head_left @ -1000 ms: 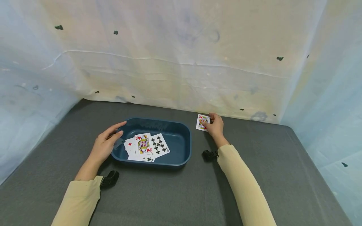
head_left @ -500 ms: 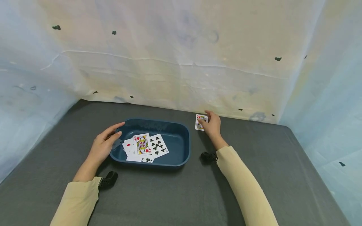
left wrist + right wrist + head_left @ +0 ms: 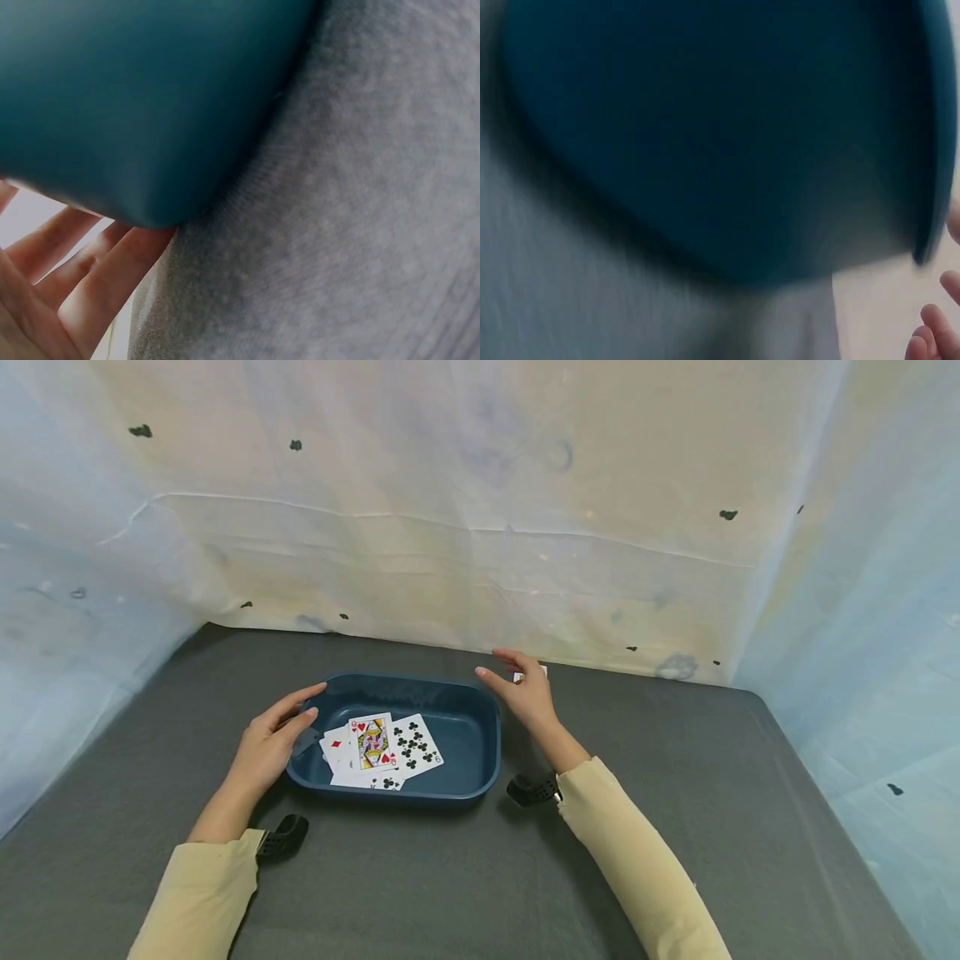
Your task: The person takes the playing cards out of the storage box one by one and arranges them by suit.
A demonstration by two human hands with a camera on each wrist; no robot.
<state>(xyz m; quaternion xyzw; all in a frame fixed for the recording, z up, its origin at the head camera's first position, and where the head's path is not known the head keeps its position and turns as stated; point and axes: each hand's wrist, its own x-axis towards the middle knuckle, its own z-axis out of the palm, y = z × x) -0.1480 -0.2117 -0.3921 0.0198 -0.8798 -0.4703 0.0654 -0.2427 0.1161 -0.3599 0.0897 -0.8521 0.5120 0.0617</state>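
Card behind the right hand
The card [image 3: 531, 673] peeks out just behind the right hand [image 3: 525, 693], fingers relaxed; the left hand [image 3: 268, 747], fingers straight, touches the tray [image 3: 465, 777].

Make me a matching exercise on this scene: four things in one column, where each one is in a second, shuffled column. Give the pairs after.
Things
1. left hand
2. right hand
3. queen of hearts
4. lone card

Places
A. lying face up in the tub
B. on the mat by the back wall, mostly hidden behind a hand
C. at the tub's left end, fingers straight
D. at the tub's far right corner, fingers straight

Pairs: 1-C, 2-D, 3-A, 4-B
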